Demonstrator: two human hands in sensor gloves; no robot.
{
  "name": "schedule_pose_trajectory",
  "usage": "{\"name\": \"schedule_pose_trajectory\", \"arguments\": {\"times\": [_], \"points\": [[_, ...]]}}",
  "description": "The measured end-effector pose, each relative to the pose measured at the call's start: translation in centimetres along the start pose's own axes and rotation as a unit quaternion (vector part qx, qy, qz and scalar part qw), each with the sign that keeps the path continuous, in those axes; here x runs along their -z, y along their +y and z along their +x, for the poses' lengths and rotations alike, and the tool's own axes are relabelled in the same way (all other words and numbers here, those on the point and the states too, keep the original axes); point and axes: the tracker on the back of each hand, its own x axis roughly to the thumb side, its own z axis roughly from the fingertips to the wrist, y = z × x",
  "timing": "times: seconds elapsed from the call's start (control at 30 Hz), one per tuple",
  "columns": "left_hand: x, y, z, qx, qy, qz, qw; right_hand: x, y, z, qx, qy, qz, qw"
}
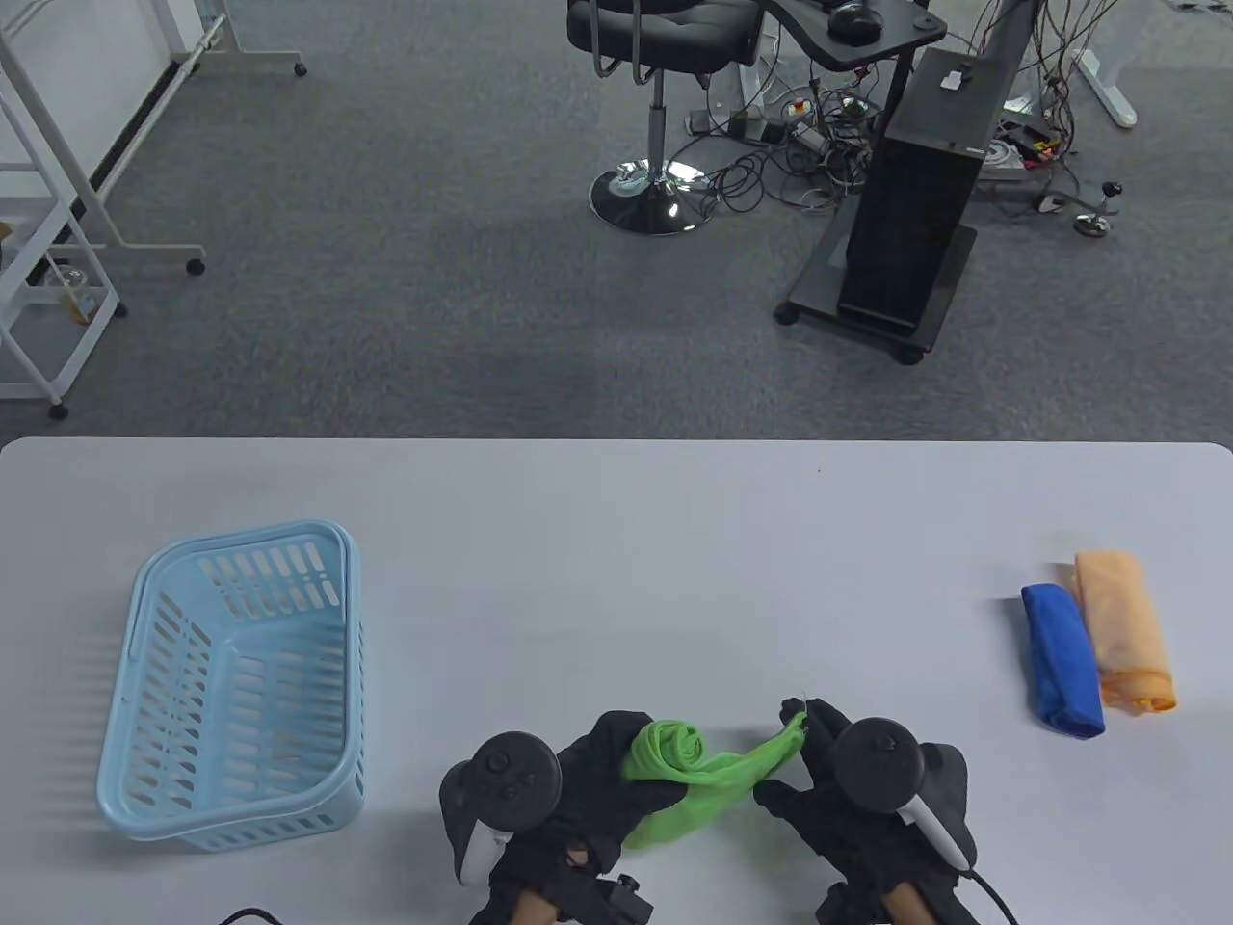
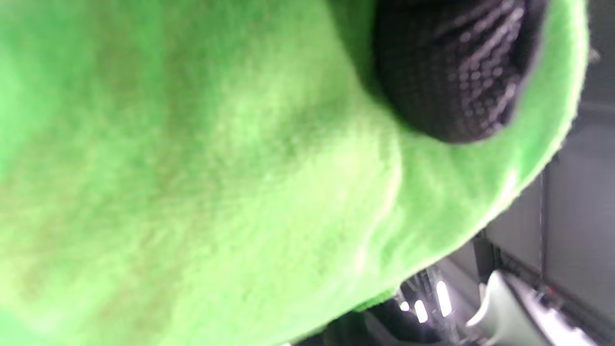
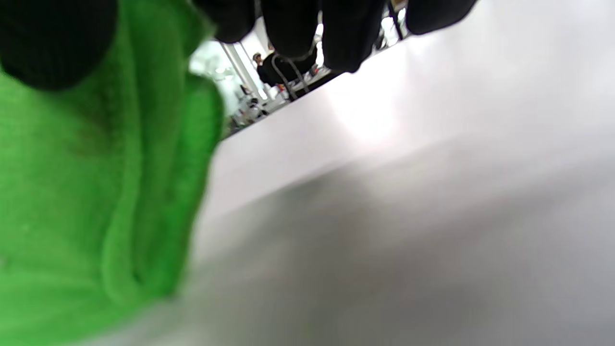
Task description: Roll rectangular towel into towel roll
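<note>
While both your hands sit at the near edge of the table, much of the grip is hidden, so read these lines with care.

Green towel: the green towel (image 1: 708,776) is held between your hands just above the white table (image 1: 616,540), partly wound into a spiral at its left end, with a loose tail running right and a flap hanging down toward you.

Left hand: your left hand (image 1: 597,780) has its fingers curled round the rolled end; the tracker covers the back of the hand, so you cannot see the thumb from above.

Left wrist view: almost wholly filled by blurred green cloth; only one dark gloved fingertip (image 2: 451,72) shows, pressed into the fabric.

Right hand: your right hand (image 1: 838,780) pinches the towel's far corner between its fingertips; the palm is hidden under the tracker.

Right wrist view: the gloved fingers (image 3: 293,26) are cut off by the top edge, the towel is out of focus at left.

Basket: a light blue basket (image 1: 144,752) stands well to the left.

Other rolls: a blue towel roll (image 1: 1062,660) and an orange towel roll (image 1: 1122,631) lie touching, far right.
</note>
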Motion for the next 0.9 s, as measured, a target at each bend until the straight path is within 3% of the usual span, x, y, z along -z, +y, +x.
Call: {"name": "schedule_pose_trajectory", "arguments": {"times": [0.07, 0.17, 0.23, 0.3, 0.37, 0.43, 0.5, 0.57, 0.63, 0.7, 0.77, 0.9], "points": [[0.2, -0.1, -1.0, -0.058, 0.030, 0.002, 0.998, 0.1, 0.2, 0.1, 0.082, 0.002, 0.015, 0.997], [0.3, -0.3, -1.9, -0.097, 0.080, -0.027, 0.992, 0.2, 0.0, 0.1, 0.092, 0.011, -0.005, 0.996], [0.2, 0.2, -2.2, -0.053, 0.116, -0.022, 0.992, 0.3, -0.2, -0.1, 0.075, 0.018, -0.007, 0.997], [0.1, 0.9, -2.3, 0.035, 0.133, 0.014, 0.990, 0.4, -0.5, -0.4, 0.066, 0.031, 0.004, 0.997], [0.1, 1.4, -2.1, 0.119, 0.151, 0.016, 0.981, 0.5, -0.6, -0.8, 0.074, 0.046, 0.011, 0.996], [0.0, 1.6, -1.8, 0.132, 0.164, 0.017, 0.977, 0.5, -0.7, -1.0, 0.077, 0.055, 0.009, 0.995], [0.0, 1.9, -1.7, 0.123, 0.170, 0.023, 0.977, 0.5, -0.9, -1.2, 0.065, 0.065, 0.005, 0.996], [0.0, 1.9, -1.9, 0.101, 0.167, -0.002, 0.981, 0.6, -1.2, -1.5, 0.061, 0.072, -0.003, 0.996], [0.1, 1.7, -2.1, 0.020, 0.145, -0.029, 0.989, 0.5, -1.6, -1.6, 0.078, 0.073, -0.029, 0.994], [0.2, 1.6, -2.5, -0.063, 0.154, -0.056, 0.984, 0.5, -1.9, -1.7, 0.095, 0.073, -0.022, 0.993], [0.3, 1.6, -2.8, -0.083, 0.150, -0.048, 0.984, 0.5, -2.3, -1.8, 0.096, 0.077, -0.026, 0.992], [0.0, 2.7, -2.4, 0.044, 0.166, 0.017, 0.985, 0.3, -3.5, -2.8, 0.052, 0.112, -0.082, 0.989]]}}
